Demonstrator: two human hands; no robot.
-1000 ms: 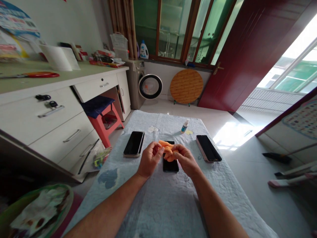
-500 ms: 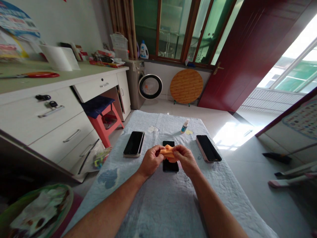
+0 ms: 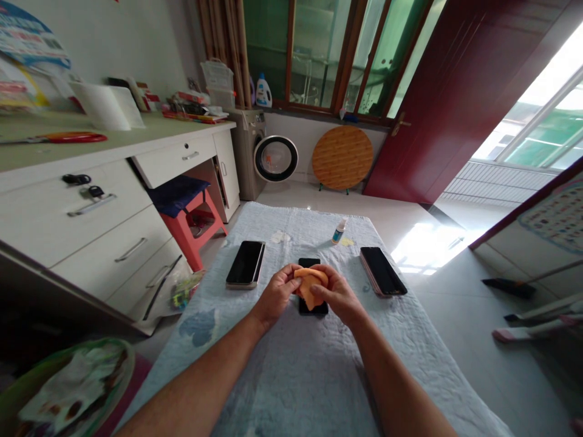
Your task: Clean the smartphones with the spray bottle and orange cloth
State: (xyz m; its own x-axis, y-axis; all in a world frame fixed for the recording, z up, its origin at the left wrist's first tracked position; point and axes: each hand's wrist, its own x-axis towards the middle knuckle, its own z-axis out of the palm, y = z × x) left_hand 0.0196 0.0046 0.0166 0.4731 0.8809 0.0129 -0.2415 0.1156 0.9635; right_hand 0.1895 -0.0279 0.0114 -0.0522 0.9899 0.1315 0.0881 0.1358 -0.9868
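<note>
An orange cloth [image 3: 311, 289] is held between my two hands, partly folded. My left hand [image 3: 279, 294] pinches its left edge, while my right hand [image 3: 337, 292] grips its right side with the thumb on top. Beneath the cloth a black smartphone [image 3: 313, 309] lies on the table, its middle covered from view. To the left is a stack of phones [image 3: 246, 263], the top one with a dark screen. Another stack of phones [image 3: 383, 271] lies to the right. A small spray bottle [image 3: 339, 231] stands upright beyond my right hand.
A pale blue patterned cloth [image 3: 291, 370] covers the table. At left are a white desk [image 3: 109, 212] and a red stool [image 3: 191, 227]; a waste bin [image 3: 130, 370] stands at lower left. Behind are a washing machine [image 3: 248, 152] with its door open and a round wooden tabletop [image 3: 342, 158].
The orange cloth has been turned and spread between my fingers, so a wider flap now hangs over the phone. My right thumb has moved onto the cloth's face.
</note>
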